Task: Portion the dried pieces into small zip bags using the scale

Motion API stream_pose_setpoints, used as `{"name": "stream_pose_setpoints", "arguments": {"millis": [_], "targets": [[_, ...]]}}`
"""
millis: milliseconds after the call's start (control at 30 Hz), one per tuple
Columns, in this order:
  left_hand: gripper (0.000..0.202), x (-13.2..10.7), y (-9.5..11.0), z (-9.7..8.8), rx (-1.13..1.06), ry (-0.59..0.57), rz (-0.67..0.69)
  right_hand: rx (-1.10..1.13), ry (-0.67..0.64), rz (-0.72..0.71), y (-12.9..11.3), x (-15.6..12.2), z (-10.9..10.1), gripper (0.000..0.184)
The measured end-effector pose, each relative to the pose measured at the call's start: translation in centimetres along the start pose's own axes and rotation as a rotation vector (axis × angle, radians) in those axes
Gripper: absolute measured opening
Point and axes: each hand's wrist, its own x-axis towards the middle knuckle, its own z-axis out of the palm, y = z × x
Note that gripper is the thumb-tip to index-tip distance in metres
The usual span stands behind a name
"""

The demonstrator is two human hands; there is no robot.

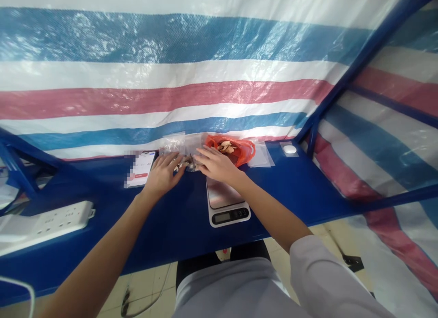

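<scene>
Both my hands rest at the back of the blue table, on either side of a clear plastic bag [191, 164] holding small brownish dried pieces. My left hand [163, 173] lies at the bag's left side with its fingers stretched out and apart. On the right side, my right hand [217, 165] reaches over the scale with fingers extended, the tips touching or close to the bag. Another clear bag [174, 140] with pale bits lies just behind my left fingers. Beside my right hand sits an orange plastic bag [244, 151], its mouth spread around dried slices [226, 147].
A white kitchen scale [228, 213] stands below my right forearm. Left of my hands lies a phone [141, 172], and farther left a white power strip [61, 222]. Flat clear bags [262, 156] and a white rounded object [289, 149] are at right. Striped sheeting [171, 74] hangs behind.
</scene>
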Motion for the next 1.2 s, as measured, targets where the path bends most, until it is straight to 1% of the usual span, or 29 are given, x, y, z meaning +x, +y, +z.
{"name": "stream_pose_setpoints", "arguments": {"millis": [133, 267, 400, 467, 533, 567, 633, 800, 900, 1000, 1200], "targets": [[0.042, -0.8, 3.4, 1.0, 0.028, 0.026, -0.053, 0.000, 0.131, 0.069, 1.6, -3.6, -1.1, 0.038], [0.042, -1.7, 5.8, 2.3, 0.024, 0.015, -0.115, 0.050, 0.232, 0.150, 3.8, -8.3, -2.4, 0.037], [0.045, -2.6, 7.1, 3.2, 0.011, 0.006, -0.140, 0.079, 0.309, 0.325, 6.4, -13.1, -3.2, 0.037], [0.045, -3.1, 7.4, 3.5, 0.012, -0.006, -0.142, 0.063, 0.331, 0.432, 7.7, -14.9, -3.0, 0.036], [0.045, -3.5, 7.6, 3.8, 0.018, -0.034, -0.146, 0.014, 0.323, 0.537, 9.0, -16.1, -2.5, 0.035], [0.046, -3.8, 7.7, 4.0, 0.023, -0.055, -0.153, -0.010, 0.305, 0.575, 9.5, -16.3, -2.2, 0.034], [0.047, -4.1, 7.8, 4.3, 0.032, -0.105, -0.173, -0.050, 0.246, 0.603, 10.5, -16.2, -1.4, 0.035], [0.051, -4.2, 8.1, 4.5, 0.051, -0.227, -0.235, -0.130, 0.098, 0.552, 12.0, -14.5, 0.3, 0.040], [0.055, -4.0, 8.3, 4.2, 0.069, -0.302, -0.274, -0.134, 0.045, 0.529, 12.5, -14.0, 0.9, 0.041], [0.056, -3.8, 8.6, 4.0, 0.091, -0.361, -0.296, -0.127, 0.029, 0.520, 13.0, -14.1, 1.2, 0.041], [0.058, -3.3, 8.9, 4.0, 0.108, -0.456, -0.345, -0.136, 0.062, 0.535, 12.8, -14.7, 1.1, 0.040]]}}
